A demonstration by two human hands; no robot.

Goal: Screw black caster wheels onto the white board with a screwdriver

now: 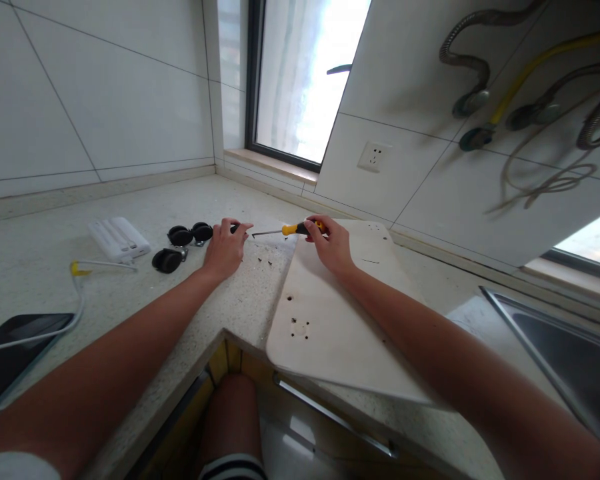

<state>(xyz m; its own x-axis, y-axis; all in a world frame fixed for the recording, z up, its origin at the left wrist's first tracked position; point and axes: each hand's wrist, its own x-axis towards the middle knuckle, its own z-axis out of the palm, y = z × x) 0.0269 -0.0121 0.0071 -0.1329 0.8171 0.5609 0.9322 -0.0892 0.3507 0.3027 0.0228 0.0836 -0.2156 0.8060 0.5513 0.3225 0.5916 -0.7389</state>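
My right hand (pixel 331 241) grips a yellow and black screwdriver (pixel 291 229), its shaft pointing left across the counter. A small dark bit, seemingly a screw, shows at the tip. Just left of the tip, my left hand (pixel 225 248) is closed around a black piece (pixel 237 229) that looks like a caster, mostly hidden by the fingers. Several small dark screws (pixel 269 263) lie on the counter between the hands. Beneath my right forearm is a pale board (pixel 350 320) with rounded corners and groups of screw holes. Black casters (pixel 167 260) rest left of my left hand.
A white power bank (pixel 119 239) and a white cable with a yellow tie (pixel 79 269) lie at the left, near a dark tablet-like device (pixel 23 347). The sink (pixel 570 360) is at the right. A window (pixel 305 80) and wall socket (pixel 375 157) stand behind the counter.
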